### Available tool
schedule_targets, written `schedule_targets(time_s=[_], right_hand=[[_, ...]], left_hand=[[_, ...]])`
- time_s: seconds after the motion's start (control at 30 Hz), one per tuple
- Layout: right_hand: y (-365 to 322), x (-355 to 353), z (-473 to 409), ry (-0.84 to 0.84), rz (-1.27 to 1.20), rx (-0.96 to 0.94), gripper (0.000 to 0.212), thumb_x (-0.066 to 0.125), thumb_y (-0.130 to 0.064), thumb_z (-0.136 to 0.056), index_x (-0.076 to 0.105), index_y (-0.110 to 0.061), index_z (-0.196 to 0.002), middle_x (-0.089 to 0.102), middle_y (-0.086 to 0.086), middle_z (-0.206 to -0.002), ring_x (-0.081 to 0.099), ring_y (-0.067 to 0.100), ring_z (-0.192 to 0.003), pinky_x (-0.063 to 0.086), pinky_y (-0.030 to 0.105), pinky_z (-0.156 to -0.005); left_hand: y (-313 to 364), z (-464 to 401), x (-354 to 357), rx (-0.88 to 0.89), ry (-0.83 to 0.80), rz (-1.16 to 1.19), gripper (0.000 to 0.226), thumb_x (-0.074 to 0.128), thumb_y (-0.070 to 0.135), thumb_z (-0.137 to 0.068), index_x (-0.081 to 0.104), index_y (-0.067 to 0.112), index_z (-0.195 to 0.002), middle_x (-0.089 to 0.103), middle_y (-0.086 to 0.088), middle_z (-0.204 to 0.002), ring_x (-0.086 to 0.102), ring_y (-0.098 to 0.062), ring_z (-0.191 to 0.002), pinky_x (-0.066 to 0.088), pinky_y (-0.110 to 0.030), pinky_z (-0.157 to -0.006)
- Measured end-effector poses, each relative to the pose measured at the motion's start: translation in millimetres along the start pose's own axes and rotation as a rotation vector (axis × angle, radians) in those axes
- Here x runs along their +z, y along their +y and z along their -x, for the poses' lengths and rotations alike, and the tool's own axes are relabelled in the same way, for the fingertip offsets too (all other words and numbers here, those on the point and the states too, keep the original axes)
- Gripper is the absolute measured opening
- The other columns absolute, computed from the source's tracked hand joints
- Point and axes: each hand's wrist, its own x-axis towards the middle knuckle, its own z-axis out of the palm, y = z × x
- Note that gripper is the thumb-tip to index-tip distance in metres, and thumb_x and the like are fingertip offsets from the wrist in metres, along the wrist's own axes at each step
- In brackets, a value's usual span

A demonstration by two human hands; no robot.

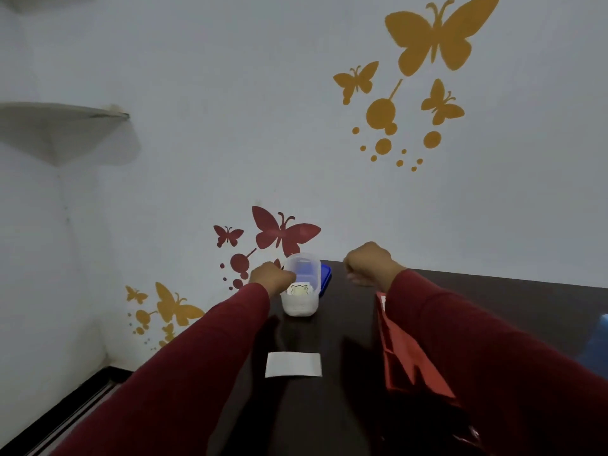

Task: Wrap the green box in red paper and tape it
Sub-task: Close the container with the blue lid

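The red paper (406,353) lies folded on the dark table (342,406) at the right, partly hidden under my right sleeve. No green box shows. My left hand (271,278) grips the left side of a clear plastic container (302,291) at the table's far edge. My right hand (370,263) hovers to the right of the container with its fingers curled under. I cannot tell whether it holds anything. A white strip (293,365) lies flat on the table between my arms.
A blue lid (326,276) lies just behind the container. A blue object (598,343) shows at the right edge. The wall with butterfly stickers stands right behind the table, whose left edge drops to the floor.
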Motion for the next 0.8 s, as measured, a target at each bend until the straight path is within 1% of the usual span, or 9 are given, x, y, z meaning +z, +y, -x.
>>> schedule_targets(time_s=[0.07,0.2,0.27,0.33,0.43,0.53,0.6,0.67,0.8], right_hand=[[-5,22,-20,-0.032,-0.058,0.024,0.018,0.061,-0.003,-0.087,0.06,-0.006,-0.105,0.068,0.021,-0.109,0.067,0.031,-0.089,0.059,0.038,-0.068],[-9,63,-58,0.036,0.059,0.029,0.033,0.06,-0.011,-0.092,0.062,-0.002,-0.124,0.064,0.02,-0.13,0.064,0.036,-0.12,0.056,0.038,-0.097],[-2,81,-75,0.074,0.23,0.024,0.033,0.059,-0.015,-0.094,0.063,-0.001,-0.123,0.064,0.019,-0.13,0.062,0.034,-0.12,0.051,0.028,-0.088],[4,101,-85,0.048,0.369,0.021,0.038,0.065,-0.028,-0.093,0.063,-0.006,-0.123,0.064,0.016,-0.13,0.062,0.033,-0.118,0.049,0.03,-0.083],[15,129,-101,0.049,0.483,0.077,0.09,0.081,-0.067,-0.066,0.056,-0.012,-0.132,0.059,0.012,-0.132,0.058,0.033,-0.121,0.047,0.037,-0.08],[26,142,-135,0.051,0.38,0.159,0.144,0.093,-0.068,-0.028,0.042,-0.003,-0.146,0.054,0.014,-0.135,0.058,0.034,-0.123,0.053,0.038,-0.081],[18,137,-127,0.0,0.321,0.167,0.125,0.097,-0.056,-0.035,0.049,-0.005,-0.139,0.054,0.012,-0.134,0.057,0.031,-0.125,0.056,0.037,-0.088],[7,129,-111,-0.034,0.241,0.144,0.072,0.091,-0.033,-0.06,0.059,-0.005,-0.118,0.057,0.013,-0.123,0.059,0.031,-0.12,0.057,0.036,-0.092],[-15,114,-85,-0.079,-0.131,0.082,0.054,0.066,-0.002,-0.068,0.061,0.006,-0.121,0.065,0.021,-0.11,0.064,0.039,-0.1,0.06,0.044,-0.082]], left_hand=[[-6,-14,7,-0.039,-0.068,0.128,0.042,0.063,0.025,-0.091,0.059,0.0,-0.125,0.065,-0.01,-0.119,0.064,-0.029,-0.11,0.057,-0.034,-0.089],[-18,-36,8,-0.045,-0.045,0.284,0.046,0.051,0.029,-0.098,0.057,0.003,-0.136,0.063,-0.019,-0.132,0.062,-0.04,-0.12,0.056,-0.044,-0.096],[-26,-44,1,-0.085,-0.043,0.402,0.045,0.046,0.034,-0.098,0.056,0.005,-0.131,0.064,-0.017,-0.128,0.064,-0.04,-0.115,0.056,-0.049,-0.098],[-39,-47,-9,-0.167,-0.115,0.578,0.035,0.046,0.034,-0.096,0.059,0.011,-0.118,0.069,-0.014,-0.116,0.07,-0.033,-0.099,0.061,-0.047,-0.088],[-56,-53,-22,-0.241,-0.209,0.837,0.038,0.055,0.029,-0.09,0.058,0.013,-0.125,0.072,-0.018,-0.116,0.073,-0.034,-0.094,0.061,-0.042,-0.075],[-68,-52,-25,-0.228,-0.186,0.876,0.045,0.064,0.03,-0.085,0.058,0.015,-0.126,0.072,-0.015,-0.114,0.072,-0.032,-0.096,0.06,-0.037,-0.068],[-74,-53,-24,-0.211,-0.166,0.929,0.047,0.07,0.032,-0.082,0.06,0.015,-0.126,0.07,-0.013,-0.113,0.07,-0.031,-0.1,0.06,-0.039,-0.074],[-75,-51,-22,-0.192,-0.156,1.026,0.057,0.078,0.033,-0.076,0.061,0.015,-0.127,0.07,-0.014,-0.117,0.07,-0.033,-0.103,0.061,-0.042,-0.078],[-60,-40,-18,-0.205,-0.128,1.233,0.086,0.093,0.037,-0.048,0.066,0.015,-0.127,0.073,-0.017,-0.118,0.073,-0.039,-0.103,0.06,-0.055,-0.086]])
